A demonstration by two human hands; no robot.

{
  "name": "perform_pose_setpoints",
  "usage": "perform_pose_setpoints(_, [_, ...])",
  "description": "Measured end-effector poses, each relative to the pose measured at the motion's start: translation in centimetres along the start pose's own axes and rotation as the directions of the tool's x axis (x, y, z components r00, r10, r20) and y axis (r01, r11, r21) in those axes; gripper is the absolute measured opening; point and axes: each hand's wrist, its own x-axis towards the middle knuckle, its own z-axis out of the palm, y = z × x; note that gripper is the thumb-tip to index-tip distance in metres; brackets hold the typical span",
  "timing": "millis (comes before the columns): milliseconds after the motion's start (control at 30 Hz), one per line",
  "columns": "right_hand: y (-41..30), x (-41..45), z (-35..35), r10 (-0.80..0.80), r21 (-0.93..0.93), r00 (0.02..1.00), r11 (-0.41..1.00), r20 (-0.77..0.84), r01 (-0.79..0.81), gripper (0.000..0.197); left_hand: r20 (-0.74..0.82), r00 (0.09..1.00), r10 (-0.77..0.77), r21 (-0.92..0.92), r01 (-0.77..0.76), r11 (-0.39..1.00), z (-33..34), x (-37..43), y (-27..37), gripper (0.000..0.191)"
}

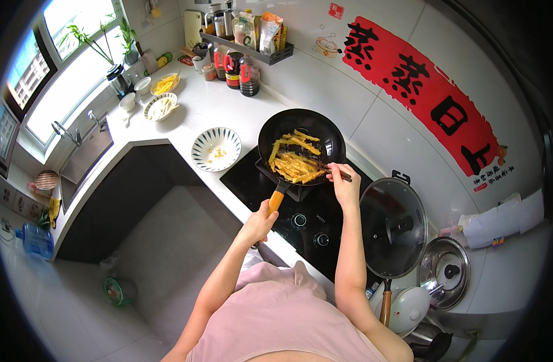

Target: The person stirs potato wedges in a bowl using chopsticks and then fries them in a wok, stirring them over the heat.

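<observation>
My left hand [257, 225] is closed round the wooden handle [275, 202] of a black wok [299, 118], which sits on the left burner of a black glass cooktop [285, 224]. Yellow battered strips [297, 168] lie in the wok, most in a heap on the side nearer me, a few spread toward the far side. In my right hand [346, 183] is a pair of dark chopsticks [342, 173], their tips among the strips. Left of the cooktop, a bowl with a blue leaf pattern [216, 149] holds a few small yellow crumbs.
Farther left stand a striped bowl of pale strips [160, 107] and a dish of yellow strips [165, 84]. Sauce bottles [249, 76] line the wall below a rack [272, 55]. A glass wok lid [393, 227] leans at right, near a white lidded pot [410, 310]. The sink [87, 156] is far left.
</observation>
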Motion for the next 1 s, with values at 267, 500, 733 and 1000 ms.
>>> perform_pose_setpoints(267, [-1.1, 1.1, 0.0, -0.088, 0.062, 0.993, 0.994, -0.073, 0.092, 0.017, -0.001, 1.0, -0.009, 0.001, 0.009, 1.0, 0.1, -0.2, 0.4, 0.055])
perform_pose_setpoints(500, [-0.2, 1.2, 2.7, -0.145, 0.05, 0.983, 0.989, 0.116, 0.14, 0.015, 0.011, 1.0, 0.008, 0.042, -0.009, 0.999, -0.2, -0.3, 0.6, 0.056])
perform_pose_setpoints(733, [1.3, 3.0, 2.2, -0.133, 0.02, 0.991, 0.991, 0.0, 0.133, 0.019, -0.002, 1.0, -0.008, 0.022, 0.008, 1.0, 0.0, -0.2, 0.5, 0.056])
perform_pose_setpoints(1000, [-1.3, 1.9, 4.3, -0.157, 0.055, 0.987, 0.986, -0.031, 0.159, 0.02, -0.006, 1.0, -0.015, 0.028, 0.015, 0.999, -0.1, -0.3, 0.5, 0.055])
